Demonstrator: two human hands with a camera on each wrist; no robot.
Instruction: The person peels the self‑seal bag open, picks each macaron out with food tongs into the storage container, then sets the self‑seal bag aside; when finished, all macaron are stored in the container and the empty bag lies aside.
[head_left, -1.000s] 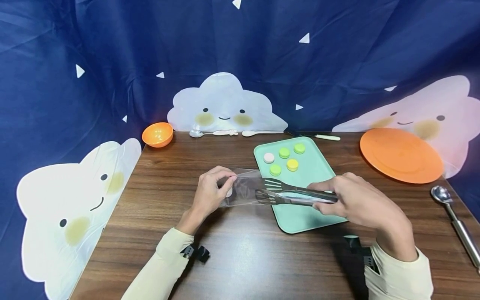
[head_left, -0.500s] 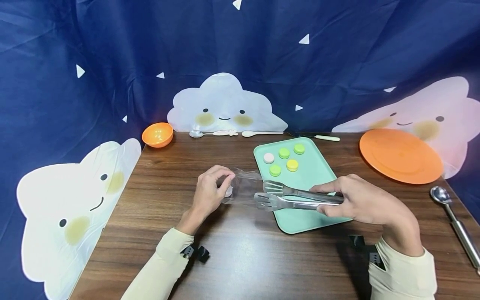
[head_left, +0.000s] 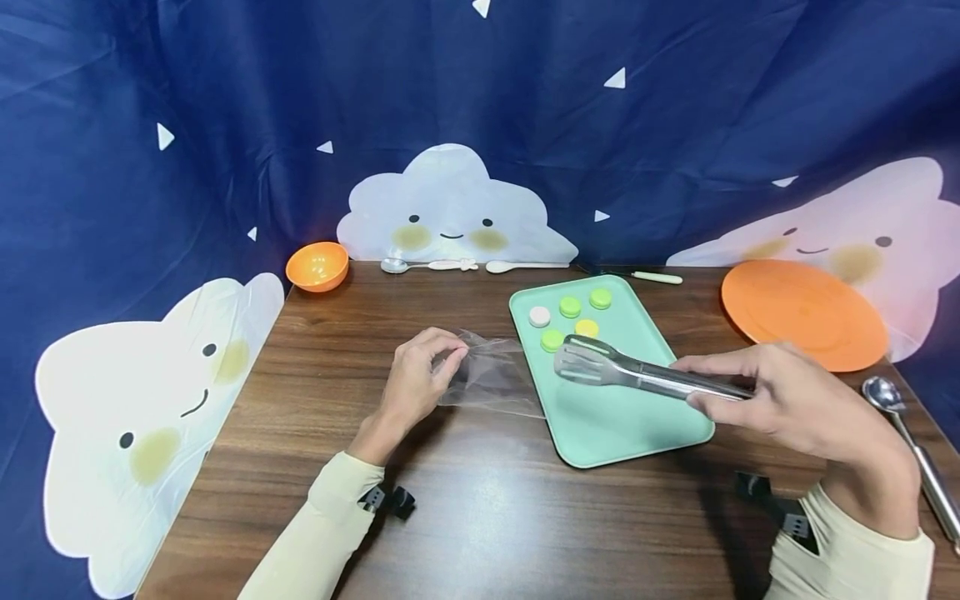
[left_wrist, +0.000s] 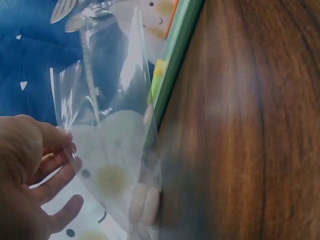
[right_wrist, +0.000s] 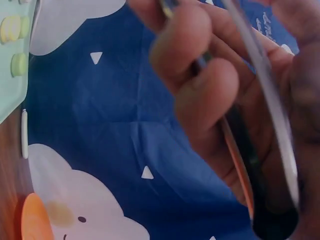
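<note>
A brown wooden table (head_left: 480,517) is seen before a dark blue backdrop with cloud figures. Toward 3 o'clock on it an orange plate (head_left: 804,313) lies, holding nothing visible. A mint-green tray (head_left: 622,417) sits just right of centre; on its far half five small round pieces are held: a white one (head_left: 539,316), three green ones (head_left: 570,306) and a yellow one (head_left: 587,327) partly hidden by the tongs. Metal tongs (head_left: 637,375) are gripped at their handle end by the right hand (head_left: 787,400), fingers curled round both arms; their long axis runs from 3 to 9 o'clock, the slotted heads pointing toward 9 o'clock and held close together above the tray. A clear plastic bag (head_left: 491,379) is pinched at its near corner by the left hand (head_left: 416,383), its open end lying toward the tray's left edge; in the left wrist view a pale round piece (left_wrist: 145,205) rests inside it. At 11 o'clock a small orange bowl (head_left: 317,265) stands.
</note>
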